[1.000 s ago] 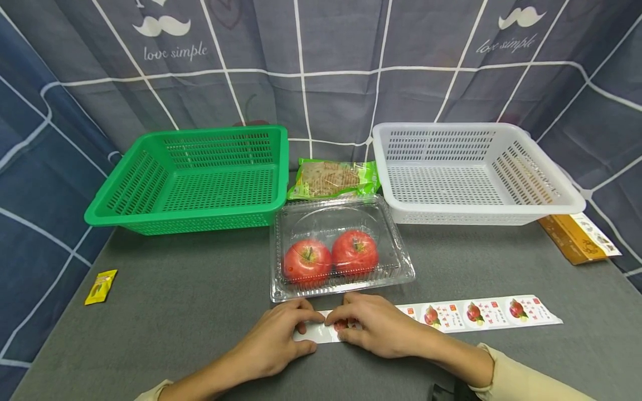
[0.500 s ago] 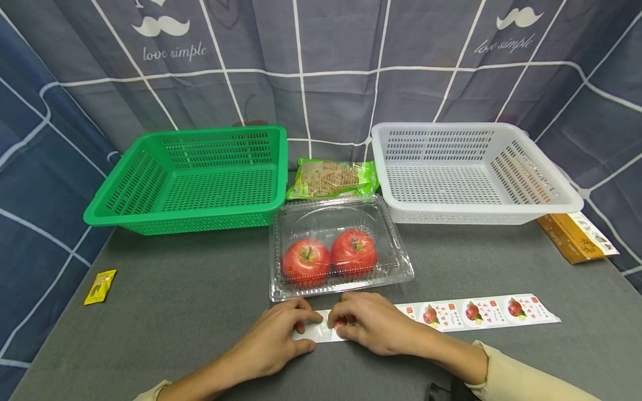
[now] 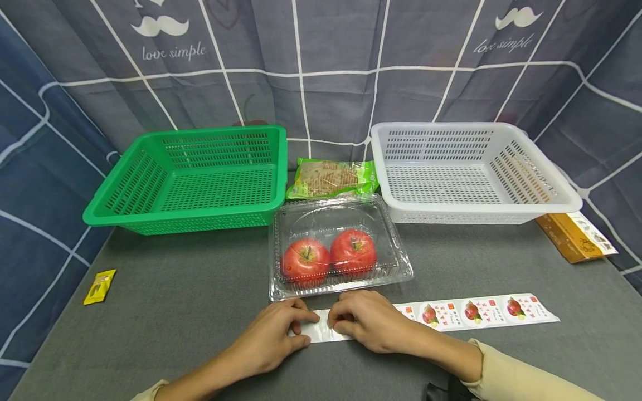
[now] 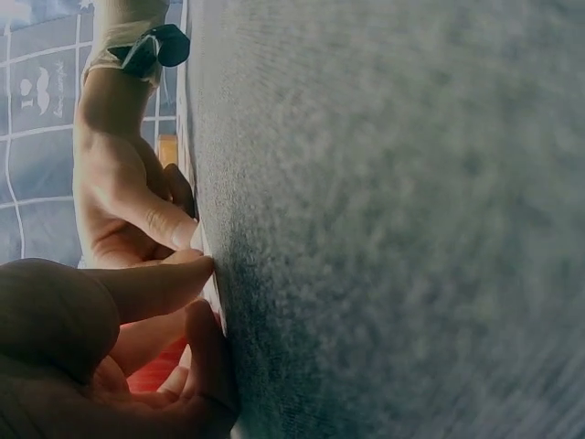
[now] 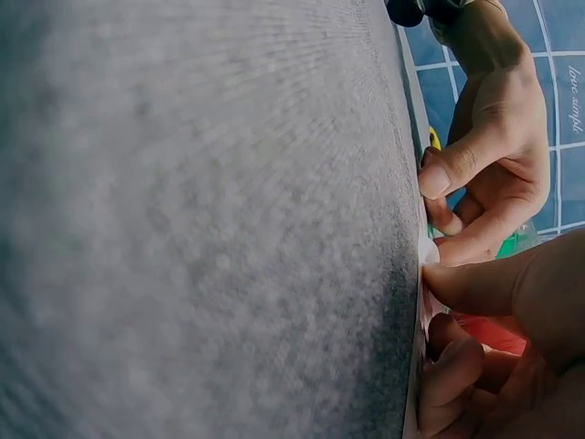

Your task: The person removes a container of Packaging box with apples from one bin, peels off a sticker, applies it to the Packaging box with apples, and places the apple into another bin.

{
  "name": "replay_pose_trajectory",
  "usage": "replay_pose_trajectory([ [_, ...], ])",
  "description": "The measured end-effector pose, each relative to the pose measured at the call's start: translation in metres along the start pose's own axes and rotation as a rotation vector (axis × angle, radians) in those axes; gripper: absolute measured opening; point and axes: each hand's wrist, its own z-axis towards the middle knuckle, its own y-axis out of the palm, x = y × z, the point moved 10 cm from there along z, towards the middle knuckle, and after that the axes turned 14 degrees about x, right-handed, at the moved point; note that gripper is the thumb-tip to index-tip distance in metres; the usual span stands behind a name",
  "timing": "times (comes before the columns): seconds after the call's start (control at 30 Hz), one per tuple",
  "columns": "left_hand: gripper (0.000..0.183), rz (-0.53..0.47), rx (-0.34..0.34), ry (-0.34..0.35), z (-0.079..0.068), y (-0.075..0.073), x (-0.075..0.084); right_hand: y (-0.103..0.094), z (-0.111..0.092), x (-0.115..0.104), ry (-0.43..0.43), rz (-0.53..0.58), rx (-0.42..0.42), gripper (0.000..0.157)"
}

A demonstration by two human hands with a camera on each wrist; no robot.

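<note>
A white strip of stickers (image 3: 473, 314) printed with red fruit lies on the grey table in the head view. My left hand (image 3: 273, 337) holds its left end, the thumb and curled fingers right at the paper. On the strip beside it, my right hand (image 3: 368, 321) pinches with bent index finger and thumb; the print under these fingertips is hidden. Just behind the hands, a clear plastic box (image 3: 396, 273) contains two red apples (image 3: 306, 259). Both wrist views show the fingertips low at the strip, close together, with the left hand (image 5: 498, 146) opposite in the right wrist view.
A green basket (image 3: 200, 223) stands back left, a white basket (image 3: 481, 210) back right. Between them lies a green-and-clear food packet (image 3: 331, 178). A small yellow packet (image 3: 100, 287) is at far left. A brown box (image 3: 574, 239) sits partly beneath the white basket.
My right thumb and index finger have come closer together, and the red print that showed between them is covered. My left thumb has shifted slightly toward its fingers.
</note>
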Motion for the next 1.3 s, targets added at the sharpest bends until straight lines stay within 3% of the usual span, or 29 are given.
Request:
replay_pose_trajectory([
  [0.37, 0.035, 0.009, -0.012, 0.038, -0.001, -0.002, 0.002, 0.001, -0.002, -0.004, -0.068, -0.03, -0.006, 0.013],
  [0.6, 0.038, 0.049, -0.038, 0.003, -0.004, -0.004, -0.005, 0.001, 0.0, -0.006, -0.077, -0.036, -0.004, 0.01],
  [0.8, 0.037, 0.026, -0.034, 0.002, -0.003, -0.006, -0.006, 0.001, 0.0, -0.008, -0.11, -0.059, -0.024, 0.01],
  [1.0, 0.034, 0.023, -0.03, -0.002, 0.0, -0.005, -0.007, -0.006, -0.006, -0.008, -0.105, -0.012, -0.056, 0.012],
  [1.3, 0.031, 0.032, -0.015, 0.006, -0.002, -0.007, -0.008, -0.026, -0.017, -0.011, -0.146, 0.036, 0.034, 0.015],
])
